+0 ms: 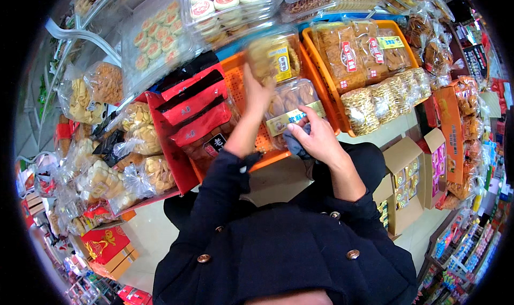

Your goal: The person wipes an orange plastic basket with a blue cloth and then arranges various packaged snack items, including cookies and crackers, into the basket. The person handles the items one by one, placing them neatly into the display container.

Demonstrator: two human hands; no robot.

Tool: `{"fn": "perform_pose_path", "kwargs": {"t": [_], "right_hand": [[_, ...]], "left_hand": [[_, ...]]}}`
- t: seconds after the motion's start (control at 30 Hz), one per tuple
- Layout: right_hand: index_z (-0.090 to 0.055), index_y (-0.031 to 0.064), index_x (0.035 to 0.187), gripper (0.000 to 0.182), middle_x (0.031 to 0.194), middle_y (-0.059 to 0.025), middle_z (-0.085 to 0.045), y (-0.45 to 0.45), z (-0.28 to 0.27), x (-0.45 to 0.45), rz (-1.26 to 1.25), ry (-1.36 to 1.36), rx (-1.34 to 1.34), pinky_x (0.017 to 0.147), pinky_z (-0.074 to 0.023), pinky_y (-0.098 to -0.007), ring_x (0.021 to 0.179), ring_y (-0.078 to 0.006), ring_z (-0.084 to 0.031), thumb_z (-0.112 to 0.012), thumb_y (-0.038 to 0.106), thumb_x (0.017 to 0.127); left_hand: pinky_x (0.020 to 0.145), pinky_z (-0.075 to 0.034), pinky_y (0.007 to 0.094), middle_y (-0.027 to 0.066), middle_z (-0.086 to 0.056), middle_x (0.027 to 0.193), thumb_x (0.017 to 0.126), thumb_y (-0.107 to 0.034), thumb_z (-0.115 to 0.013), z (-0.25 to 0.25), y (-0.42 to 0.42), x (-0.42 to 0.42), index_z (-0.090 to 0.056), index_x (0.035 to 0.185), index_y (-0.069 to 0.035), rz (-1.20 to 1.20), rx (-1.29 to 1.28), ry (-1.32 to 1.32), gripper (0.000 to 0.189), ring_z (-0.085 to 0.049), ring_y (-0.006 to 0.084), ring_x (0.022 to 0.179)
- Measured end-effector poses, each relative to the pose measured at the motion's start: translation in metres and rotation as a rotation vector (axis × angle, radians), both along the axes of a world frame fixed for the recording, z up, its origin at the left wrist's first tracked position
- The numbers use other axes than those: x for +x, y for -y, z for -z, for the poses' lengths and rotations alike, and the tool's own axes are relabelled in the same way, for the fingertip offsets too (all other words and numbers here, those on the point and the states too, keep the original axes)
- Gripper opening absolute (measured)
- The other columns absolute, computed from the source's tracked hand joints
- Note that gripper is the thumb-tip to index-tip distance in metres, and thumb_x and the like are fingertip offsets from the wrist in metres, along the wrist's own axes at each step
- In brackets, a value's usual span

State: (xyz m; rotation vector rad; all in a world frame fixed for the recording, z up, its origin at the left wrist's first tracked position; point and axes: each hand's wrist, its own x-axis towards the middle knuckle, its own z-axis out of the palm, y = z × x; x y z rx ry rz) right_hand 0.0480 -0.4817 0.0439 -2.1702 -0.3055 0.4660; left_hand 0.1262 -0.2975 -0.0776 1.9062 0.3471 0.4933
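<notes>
My left hand [259, 92], blurred, is at the near left side of a clear plastic pastry box [296, 62] with a yellow label. Its fingers reach along that side and seem to grip it. The box is at the far end of an orange plastic basket [234, 73]. Nearer me in the basket lies a second clear box of brown twisted pastries [284, 104], with a pale label band. My right hand [317, 138] holds a crumpled dark grey cloth [295, 141] at this box's near right corner. Its fingers extend over the lid.
Red packets [200, 118] stand at the basket's left, beside a red carton [164, 144] of bagged snacks. To the right, another orange basket [335, 98] holds packaged pastries and noodle-like blocks [360, 114]. Clear boxes of round stamped cakes [227, 1] stand beyond. Open cardboard cartons [405, 184] sit at right.
</notes>
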Motion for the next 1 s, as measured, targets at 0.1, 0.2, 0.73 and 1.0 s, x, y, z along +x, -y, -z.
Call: {"fn": "perform_pose_path", "kwargs": {"t": [0.1, 0.2, 0.73, 1.0], "right_hand": [[-0.046, -0.0042, 0.122, 0.058, 0.092, -0.0217, -0.062, 0.0, -0.004, 0.009, -0.041, 0.03, 0.007, 0.074, -0.0483, -0.0398, 0.084, -0.034, -0.061, -0.063, 0.034, 0.081], [-0.047, -0.0024, 0.122, 0.055, 0.091, -0.0189, -0.063, 0.002, 0.0, 0.007, -0.084, 0.092, -0.031, 0.073, -0.0487, -0.0384, 0.082, -0.0327, -0.062, -0.065, 0.03, 0.081], [-0.043, -0.0022, 0.123, 0.056, 0.108, -0.0244, -0.059, 0.005, -0.004, -0.015, -0.306, 0.068, -0.123, 0.081, -0.0483, -0.047, 0.095, -0.0404, -0.059, -0.061, 0.033, 0.082], [-0.045, -0.0009, 0.124, 0.056, 0.109, -0.0242, -0.058, 0.006, -0.006, -0.017, -0.329, 0.045, -0.152, 0.083, -0.0476, -0.0434, 0.097, -0.039, -0.058, -0.062, 0.034, 0.083]], "left_hand": [[0.106, -0.028, 0.0375, 0.0272, -0.032, 0.137, 0.068, -0.014, -0.078, -0.015, -0.012, 0.053, -0.015, 0.138, 0.008, -0.11, 0.009, -0.108, 0.096, -0.034, 0.0317, 0.129], [0.102, -0.033, 0.0358, 0.0265, -0.037, 0.133, 0.066, -0.014, -0.08, -0.01, -0.025, 0.07, -0.019, 0.136, 0.009, -0.135, -0.154, -0.178, 0.096, -0.041, 0.03, 0.122], [0.091, -0.047, 0.0337, 0.0052, -0.055, 0.119, 0.069, 0.005, -0.073, 0.028, -0.037, 0.056, -0.041, 0.128, -0.006, 0.446, -0.687, -0.113, 0.068, -0.055, 0.0187, 0.109], [0.093, -0.045, 0.0321, 0.0084, -0.055, 0.115, 0.062, 0.009, -0.075, -0.005, -0.011, 0.035, -0.041, 0.118, -0.002, 0.39, -0.51, 0.126, 0.066, -0.055, 0.0173, 0.106]]}}
